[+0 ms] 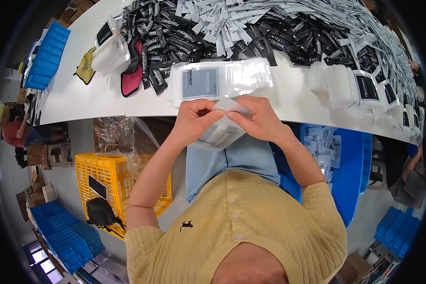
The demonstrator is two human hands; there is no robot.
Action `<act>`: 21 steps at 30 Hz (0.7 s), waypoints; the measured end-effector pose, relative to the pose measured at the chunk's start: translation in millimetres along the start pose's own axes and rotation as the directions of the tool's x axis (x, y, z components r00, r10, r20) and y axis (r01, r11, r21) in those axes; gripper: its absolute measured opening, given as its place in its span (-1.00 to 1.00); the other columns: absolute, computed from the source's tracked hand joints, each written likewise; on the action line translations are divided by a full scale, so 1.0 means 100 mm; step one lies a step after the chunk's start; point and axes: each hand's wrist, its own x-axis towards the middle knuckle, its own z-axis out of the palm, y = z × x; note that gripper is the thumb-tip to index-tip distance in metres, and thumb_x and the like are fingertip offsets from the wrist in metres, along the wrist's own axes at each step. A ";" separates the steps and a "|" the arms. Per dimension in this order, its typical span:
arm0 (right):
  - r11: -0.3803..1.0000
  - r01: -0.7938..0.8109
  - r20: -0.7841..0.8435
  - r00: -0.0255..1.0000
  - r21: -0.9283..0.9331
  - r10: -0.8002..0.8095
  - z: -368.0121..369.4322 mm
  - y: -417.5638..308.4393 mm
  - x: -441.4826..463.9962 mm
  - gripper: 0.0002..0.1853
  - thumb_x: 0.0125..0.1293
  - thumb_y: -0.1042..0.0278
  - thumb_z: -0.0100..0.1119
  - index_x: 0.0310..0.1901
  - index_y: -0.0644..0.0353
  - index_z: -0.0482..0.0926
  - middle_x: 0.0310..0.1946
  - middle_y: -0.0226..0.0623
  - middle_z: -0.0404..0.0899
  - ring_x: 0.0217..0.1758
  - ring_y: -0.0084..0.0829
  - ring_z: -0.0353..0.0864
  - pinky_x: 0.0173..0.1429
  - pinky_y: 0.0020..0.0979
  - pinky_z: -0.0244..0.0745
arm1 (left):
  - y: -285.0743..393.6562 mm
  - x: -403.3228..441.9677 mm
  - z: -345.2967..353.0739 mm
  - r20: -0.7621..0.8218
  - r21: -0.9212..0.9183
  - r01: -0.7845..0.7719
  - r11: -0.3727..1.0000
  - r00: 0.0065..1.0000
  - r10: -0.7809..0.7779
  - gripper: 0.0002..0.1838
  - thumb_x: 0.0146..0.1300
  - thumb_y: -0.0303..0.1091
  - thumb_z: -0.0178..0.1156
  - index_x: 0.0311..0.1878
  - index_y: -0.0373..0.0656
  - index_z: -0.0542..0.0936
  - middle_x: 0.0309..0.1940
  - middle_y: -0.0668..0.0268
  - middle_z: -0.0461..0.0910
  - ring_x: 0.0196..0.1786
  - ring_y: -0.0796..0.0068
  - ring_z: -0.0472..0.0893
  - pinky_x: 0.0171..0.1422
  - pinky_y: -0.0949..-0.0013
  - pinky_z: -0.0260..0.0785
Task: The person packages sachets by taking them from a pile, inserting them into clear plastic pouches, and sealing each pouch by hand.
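Observation:
Between my two hands is a translucent plastic bag (216,136), held above my lap at the table's front edge. Printed lettering shows through its lower part; its exact contents are blurred. My left hand (196,118) pinches the bag's upper edge between thumb and fingers. At the other side of that edge, my right hand (259,119) grips it the same way, the two thumbs close together. Just beyond my hands lies a stack of clear bags (248,78) with a grey FREEFOREST label (200,83) on top.
Black sachets (175,38) and white sachets (222,23) are heaped across the white table (104,102). More bags (341,85) stand at the right. A blue bin (355,156) with filled bags is at my right, a yellow crate (99,165) at my left. Other people sit at both sides.

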 end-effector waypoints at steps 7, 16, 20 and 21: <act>0.992 0.080 -0.002 0.997 -0.097 -0.080 0.04 -0.07 0.03 -0.85 0.12 0.36 0.21 -0.43 0.25 0.49 -0.57 -0.16 0.46 -0.51 -0.12 0.45 -0.42 -0.24 0.34 | 0.05 -0.04 0.05 -0.011 0.094 -0.085 0.992 0.996 0.087 -0.90 0.18 -0.46 0.25 -0.39 -0.29 0.59 -0.53 0.47 0.54 -0.46 0.80 0.41 -0.39 0.63 0.27; 0.994 -0.060 0.018 0.998 0.086 0.058 -0.04 -0.06 0.00 -0.84 0.13 0.37 0.19 -0.46 0.26 0.46 -0.57 -0.19 0.46 -0.51 -0.11 0.45 -0.41 -0.24 0.35 | -0.01 0.01 0.00 -0.108 -0.029 -0.065 0.997 0.992 0.061 -0.91 0.18 -0.47 0.23 -0.40 -0.30 0.59 -0.55 0.50 0.52 -0.46 0.81 0.40 -0.40 0.63 0.24; 0.991 -0.004 0.030 1.000 -0.136 0.008 -0.09 -0.04 -0.07 -0.89 0.16 0.47 0.19 -0.28 0.27 0.56 -0.44 -0.17 0.55 -0.44 -0.22 0.52 -0.33 -0.36 0.42 | 0.03 0.05 -0.11 -0.061 0.184 -0.085 0.979 0.993 0.098 -0.92 0.09 -0.47 0.28 -0.36 -0.25 0.60 -0.52 0.44 0.54 -0.46 0.73 0.42 -0.37 0.58 0.28; 0.980 0.012 0.038 0.999 -0.197 -0.005 -0.10 -0.05 -0.07 -0.91 0.15 0.47 0.19 -0.32 0.27 0.55 -0.47 -0.18 0.53 -0.46 -0.21 0.50 -0.36 -0.34 0.40 | 0.07 0.08 -0.16 -0.038 0.306 -0.125 0.944 0.989 0.143 -0.90 0.05 -0.47 0.29 -0.34 -0.23 0.61 -0.50 0.40 0.55 -0.44 0.68 0.45 -0.35 0.55 0.31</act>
